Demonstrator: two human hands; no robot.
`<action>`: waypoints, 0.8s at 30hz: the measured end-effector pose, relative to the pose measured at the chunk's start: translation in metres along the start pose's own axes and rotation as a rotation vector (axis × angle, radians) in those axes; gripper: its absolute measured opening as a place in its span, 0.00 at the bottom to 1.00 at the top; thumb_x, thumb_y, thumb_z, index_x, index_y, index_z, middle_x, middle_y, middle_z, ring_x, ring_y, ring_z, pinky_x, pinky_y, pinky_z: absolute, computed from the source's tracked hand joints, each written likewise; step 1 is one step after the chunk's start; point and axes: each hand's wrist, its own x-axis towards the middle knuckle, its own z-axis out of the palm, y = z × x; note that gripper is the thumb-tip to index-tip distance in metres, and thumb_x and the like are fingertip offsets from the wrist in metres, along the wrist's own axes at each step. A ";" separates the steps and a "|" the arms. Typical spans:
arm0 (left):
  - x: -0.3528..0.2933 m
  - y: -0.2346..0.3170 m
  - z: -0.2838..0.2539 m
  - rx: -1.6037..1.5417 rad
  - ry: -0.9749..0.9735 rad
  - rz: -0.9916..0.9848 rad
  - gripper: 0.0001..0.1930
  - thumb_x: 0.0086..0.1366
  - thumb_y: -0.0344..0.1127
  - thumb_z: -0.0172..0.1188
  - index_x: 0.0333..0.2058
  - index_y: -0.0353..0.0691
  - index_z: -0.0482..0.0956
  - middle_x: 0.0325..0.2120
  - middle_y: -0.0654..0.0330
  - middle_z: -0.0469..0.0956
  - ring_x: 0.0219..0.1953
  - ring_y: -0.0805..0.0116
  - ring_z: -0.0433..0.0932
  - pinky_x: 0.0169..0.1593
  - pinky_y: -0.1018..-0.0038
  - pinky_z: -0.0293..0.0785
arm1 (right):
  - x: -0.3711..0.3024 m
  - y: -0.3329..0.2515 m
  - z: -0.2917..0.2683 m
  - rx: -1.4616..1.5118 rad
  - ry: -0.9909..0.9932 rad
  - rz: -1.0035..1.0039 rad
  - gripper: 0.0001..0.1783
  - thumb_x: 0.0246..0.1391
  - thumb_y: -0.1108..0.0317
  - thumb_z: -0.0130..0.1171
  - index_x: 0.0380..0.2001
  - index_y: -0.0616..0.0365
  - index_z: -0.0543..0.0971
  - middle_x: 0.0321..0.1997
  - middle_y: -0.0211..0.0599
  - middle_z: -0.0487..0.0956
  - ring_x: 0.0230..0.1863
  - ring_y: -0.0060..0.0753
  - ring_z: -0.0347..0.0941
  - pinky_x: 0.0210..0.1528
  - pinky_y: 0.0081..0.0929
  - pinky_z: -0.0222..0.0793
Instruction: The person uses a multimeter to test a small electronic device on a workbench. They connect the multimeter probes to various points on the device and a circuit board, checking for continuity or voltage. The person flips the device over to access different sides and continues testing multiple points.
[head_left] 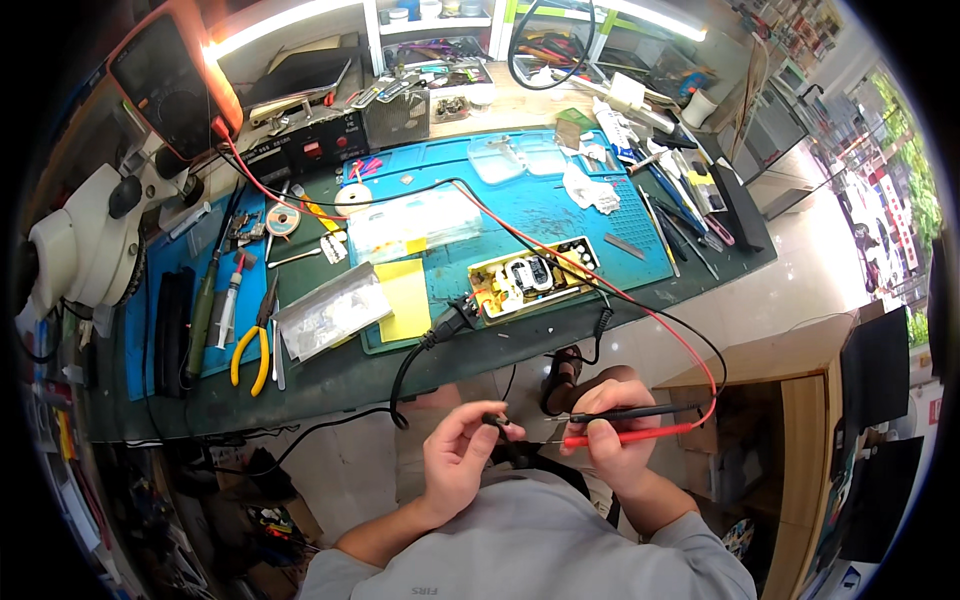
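Over the floor in front of the bench, my left hand [462, 458] pinches a small black cable plug [494, 420]. My right hand [615, 450] grips two multimeter probes together, a black probe [640, 411] above a red probe [650, 434]. Both metal tips point left toward the plug; whether they touch it I cannot tell. Black and red leads run from the probes across the bench to an orange-framed multimeter [168, 85]. An opened power adapter [535, 278], circuit board showing, lies on the blue mat [625, 275]. A black mains plug [450, 322] sits at its left end.
Yellow-handled pliers [252, 345], a syringe [231, 300] and a grey tray [333, 310] lie to the left, near a white microscope [85, 240]. Yellow paper [404, 300] is beside the tray. Screwdrivers and tweezers crowd the right side. A coiled black cord [603, 322] hangs over the edge.
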 end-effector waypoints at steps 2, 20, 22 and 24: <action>0.001 -0.001 0.001 -0.034 0.014 -0.027 0.14 0.73 0.28 0.50 0.54 0.31 0.69 0.39 0.55 0.76 0.39 0.65 0.83 0.42 0.72 0.82 | 0.003 -0.004 -0.003 -0.072 -0.017 -0.030 0.11 0.55 0.84 0.51 0.42 0.65 0.73 0.36 0.45 0.78 0.28 0.29 0.80 0.32 0.24 0.81; 0.003 0.005 0.022 -0.203 -0.008 -0.284 0.14 0.74 0.30 0.47 0.55 0.33 0.66 0.39 0.54 0.75 0.36 0.62 0.84 0.38 0.68 0.86 | 0.000 -0.014 0.002 -0.630 -0.032 -0.187 0.13 0.48 0.77 0.65 0.40 0.57 0.79 0.32 0.37 0.82 0.27 0.32 0.81 0.30 0.25 0.78; 0.003 0.006 0.026 -0.187 0.019 -0.274 0.12 0.74 0.29 0.47 0.54 0.34 0.67 0.38 0.55 0.77 0.34 0.65 0.83 0.35 0.69 0.86 | -0.001 -0.011 0.002 -0.638 -0.009 -0.210 0.13 0.48 0.78 0.65 0.39 0.57 0.79 0.32 0.37 0.82 0.27 0.32 0.81 0.30 0.25 0.78; 0.003 0.005 0.025 -0.199 0.005 -0.263 0.12 0.74 0.29 0.47 0.53 0.34 0.67 0.39 0.54 0.77 0.34 0.65 0.83 0.35 0.69 0.86 | -0.001 -0.010 0.003 -0.642 0.001 -0.209 0.13 0.48 0.78 0.65 0.39 0.57 0.79 0.32 0.37 0.82 0.27 0.32 0.81 0.30 0.25 0.78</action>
